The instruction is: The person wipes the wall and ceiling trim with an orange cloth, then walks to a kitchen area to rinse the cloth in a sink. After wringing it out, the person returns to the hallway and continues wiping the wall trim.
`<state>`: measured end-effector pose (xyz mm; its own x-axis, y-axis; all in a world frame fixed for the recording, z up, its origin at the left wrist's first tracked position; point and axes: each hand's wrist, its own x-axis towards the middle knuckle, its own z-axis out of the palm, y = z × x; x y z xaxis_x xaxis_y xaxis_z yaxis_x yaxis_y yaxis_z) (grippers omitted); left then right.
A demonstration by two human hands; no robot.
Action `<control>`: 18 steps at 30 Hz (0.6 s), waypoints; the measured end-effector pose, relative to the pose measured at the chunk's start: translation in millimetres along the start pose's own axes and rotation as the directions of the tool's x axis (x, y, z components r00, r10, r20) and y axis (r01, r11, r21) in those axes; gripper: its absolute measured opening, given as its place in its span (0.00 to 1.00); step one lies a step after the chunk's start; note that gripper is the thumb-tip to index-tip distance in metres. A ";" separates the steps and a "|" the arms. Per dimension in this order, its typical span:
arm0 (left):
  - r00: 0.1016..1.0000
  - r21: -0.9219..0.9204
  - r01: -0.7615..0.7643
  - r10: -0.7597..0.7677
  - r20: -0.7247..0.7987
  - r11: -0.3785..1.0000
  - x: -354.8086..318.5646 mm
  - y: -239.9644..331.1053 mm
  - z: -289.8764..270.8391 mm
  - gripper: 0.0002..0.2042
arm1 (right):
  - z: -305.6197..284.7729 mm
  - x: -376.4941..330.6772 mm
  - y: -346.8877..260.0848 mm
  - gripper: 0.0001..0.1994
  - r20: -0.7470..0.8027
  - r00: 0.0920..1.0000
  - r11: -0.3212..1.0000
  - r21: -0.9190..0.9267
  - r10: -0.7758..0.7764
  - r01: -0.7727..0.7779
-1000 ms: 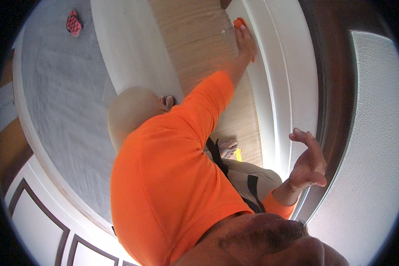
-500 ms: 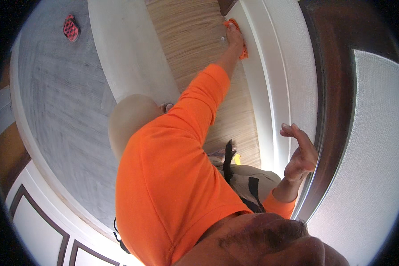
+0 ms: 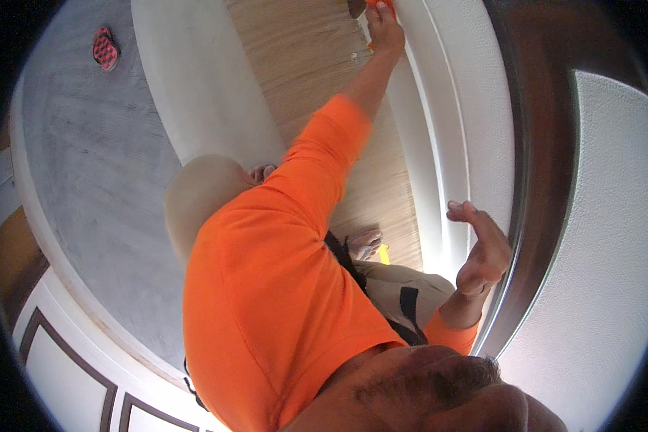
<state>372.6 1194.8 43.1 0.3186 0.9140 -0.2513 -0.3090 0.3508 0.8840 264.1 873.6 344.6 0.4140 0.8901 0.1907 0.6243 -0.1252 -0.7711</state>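
Observation:
My left arm reaches far up the view in an orange sleeve. At its end my left hand (image 3: 387, 34) presses an orange cloth (image 3: 391, 6) against the lower part of a white wall moulding (image 3: 419, 93), just above the wood-grain floor (image 3: 302, 79). The cloth is mostly hidden by the hand and cut off by the top edge. My right hand (image 3: 484, 252) is empty, its fingers stretched out and bent back a little. It is beside the dark brown wooden trim (image 3: 536, 216) on the right; whether its palm leans on the wall I cannot tell.
A red and black checked slipper (image 3: 105, 49) lies on the grey floor (image 3: 93, 165) at far left. A pale strip (image 3: 201, 72) separates grey from wood-grain floor. My bare foot (image 3: 366, 243) is beside a small yellow object (image 3: 384, 253). White dark-framed panels (image 3: 68, 367) stand lower left.
My left hand has slid farther away along the moulding with the cloth, up to the top edge of the view. My right hand has hardly moved. More of my foot shows.

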 end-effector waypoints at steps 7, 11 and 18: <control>0.976 0.154 0.215 -0.206 -0.072 0.964 -7.4 19.6 7.3 0.27 | 2.1 9.0 6.1 0.50 0.029 0.999 0.998 -0.041 -0.036 0.037; 0.935 0.023 -0.352 0.350 0.058 0.936 28.9 -14.7 -11.7 0.29 | 7.4 12.8 3.5 0.49 0.055 0.993 0.994 0.024 -0.105 0.103; 0.956 -0.324 0.278 -0.292 0.006 0.904 -52.9 -30.3 38.5 0.29 | -5.6 -12.1 3.6 0.48 -0.021 0.999 0.997 -0.061 0.041 -0.042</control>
<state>399.6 1127.9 44.8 0.3999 0.7706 -0.4963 -0.4809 0.6373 0.6021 265.1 859.9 342.9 0.4532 0.8748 0.1714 0.6453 -0.1893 -0.7401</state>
